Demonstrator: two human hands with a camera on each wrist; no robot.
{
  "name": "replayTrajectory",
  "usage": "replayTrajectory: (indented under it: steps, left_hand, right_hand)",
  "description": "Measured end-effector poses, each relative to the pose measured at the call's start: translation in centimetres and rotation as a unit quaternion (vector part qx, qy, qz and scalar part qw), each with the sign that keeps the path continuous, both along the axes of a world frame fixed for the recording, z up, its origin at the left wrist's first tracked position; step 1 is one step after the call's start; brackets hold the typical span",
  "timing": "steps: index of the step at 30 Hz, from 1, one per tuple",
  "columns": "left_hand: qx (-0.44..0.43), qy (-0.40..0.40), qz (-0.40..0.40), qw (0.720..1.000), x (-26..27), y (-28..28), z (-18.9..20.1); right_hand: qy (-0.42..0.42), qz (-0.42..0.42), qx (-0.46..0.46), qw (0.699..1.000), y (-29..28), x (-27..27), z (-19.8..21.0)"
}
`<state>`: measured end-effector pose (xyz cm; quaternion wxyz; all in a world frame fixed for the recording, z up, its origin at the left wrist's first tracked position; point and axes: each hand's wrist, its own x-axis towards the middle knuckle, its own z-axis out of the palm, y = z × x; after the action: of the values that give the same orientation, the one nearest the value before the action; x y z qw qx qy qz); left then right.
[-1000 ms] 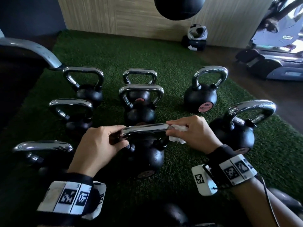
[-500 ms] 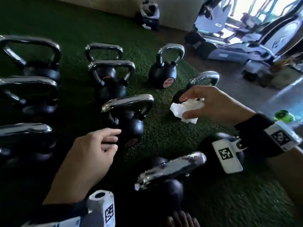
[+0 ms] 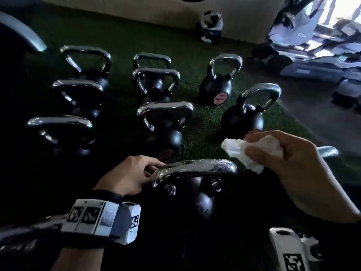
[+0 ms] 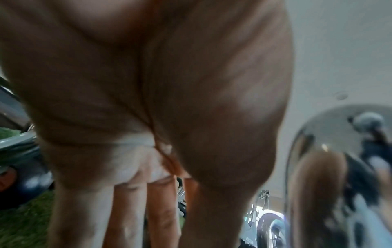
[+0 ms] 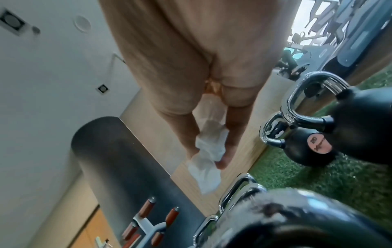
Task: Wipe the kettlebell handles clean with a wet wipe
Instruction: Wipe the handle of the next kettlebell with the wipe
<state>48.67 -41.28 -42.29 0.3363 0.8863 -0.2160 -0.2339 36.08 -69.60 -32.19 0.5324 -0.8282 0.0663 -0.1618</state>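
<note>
Several black kettlebells with chrome handles stand on green turf (image 3: 203,118). The nearest kettlebell (image 3: 195,204) is right below me, its handle (image 3: 197,166) running left to right. My left hand (image 3: 156,167) has loosely bent fingers, the fingertips at the handle's left end without wrapping it. In the left wrist view the left hand (image 4: 148,209) shows fairly straight fingers, the chrome handle (image 4: 339,159) beside the thumb. My right hand (image 3: 259,151) pinches a crumpled white wet wipe (image 3: 234,148) just above the handle's right end. The right wrist view shows the wet wipe (image 5: 210,146) dangling from the right hand (image 5: 212,151).
Another kettlebell (image 3: 242,120) stands close behind my right hand, one more (image 3: 164,133) just behind the nearest. Gym machines (image 3: 322,65) fill the dark floor at the right. A black-and-white object (image 3: 212,26) sits by the back wall. A grey punching bag (image 5: 118,167) hangs nearby.
Both hands left the middle kettlebell's handle and came back to a nearer kettlebell. The right hand carried the wipe along; the left hand now touches the nearer handle's left end.
</note>
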Motion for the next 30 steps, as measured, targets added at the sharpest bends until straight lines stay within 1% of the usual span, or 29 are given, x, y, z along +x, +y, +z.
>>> replayTrajectory:
  steps: [1, 2, 4, 5, 6, 8, 9, 10, 11, 13, 14, 17, 19, 24, 27, 30]
  left_hand:
    - [0.019, -0.006, -0.001, 1.0, -0.6, -0.1, -0.2]
    - [0.036, -0.009, 0.015, 0.999, -1.4, -0.1, -0.5]
    - [0.047, 0.004, 0.072, 0.996, -3.3, -0.3, -1.0]
    - [0.043, 0.011, 0.104, 0.994, -4.2, -0.4, -1.3]
    - [0.036, 0.017, 0.125, 0.991, -5.1, -0.4, -1.6]
    - [0.021, 0.032, 0.133, 0.99, -6.7, -0.5, -2.2]
    - [0.006, 0.039, 0.131, 0.991, -7.3, -0.7, -2.4]
    - [-0.009, 0.043, 0.128, 0.991, -7.8, -0.8, -2.4]
    - [-0.023, 0.044, 0.128, 0.99, -8.2, -0.9, -2.3]
    - [-0.044, 0.047, 0.135, 0.989, -8.5, -1.1, -2.4]
    - [-0.047, 0.047, 0.135, 0.989, -8.5, -1.1, -2.5]
    - [-0.058, 0.05, 0.147, 0.986, -8.4, -0.8, -3.3]
    - [-0.067, 0.055, 0.163, 0.983, -8.3, -0.6, -3.8]
    - [-0.097, 0.057, 0.168, 0.979, -8.4, -0.6, -4.2]
    - [-0.095, 0.058, 0.165, 0.98, -8.3, -0.5, -4.5]
    - [-0.079, 0.054, 0.17, 0.981, -8.2, -0.4, -4.9]
  right_hand:
    - [0.0, 0.011, 0.038, 0.999, -0.3, -0.6, -0.6]
    - [0.002, 0.032, 0.079, 0.996, -0.6, -1.1, -1.0]
    - [0.007, 0.078, 0.129, 0.988, -1.0, -2.0, -1.4]
    - [0.001, 0.086, 0.116, 0.99, -1.1, -2.2, -1.5]
    - [-0.014, 0.078, 0.064, 0.995, -1.0, -2.2, -1.6]
    - [-0.051, 0.038, -0.069, 0.996, -0.6, -1.9, -1.7]
    - [-0.074, 0.028, -0.114, 0.99, -0.2, -1.6, -1.8]
    - [-0.094, 0.029, -0.138, 0.986, 0.2, -1.3, -1.9]
    - [-0.11, 0.039, -0.143, 0.983, 0.7, -1.1, -2.0]
    - [-0.122, 0.06, -0.108, 0.985, 1.8, -0.9, -2.4]
    - [-0.132, 0.058, -0.106, 0.984, 2.3, -0.8, -2.6]
    - [-0.181, 0.043, -0.189, 0.964, 3.9, -0.3, -3.2]
    - [-0.203, 0.051, -0.233, 0.95, 4.5, 0.1, -4.2]
    - [-0.206, 0.061, -0.296, 0.931, 5.5, 0.7, -5.9]
    - [-0.188, 0.045, -0.298, 0.935, 4.2, 0.4, -6.3]
    - [-0.181, 0.012, -0.279, 0.943, 2.2, 0.1, -6.5]
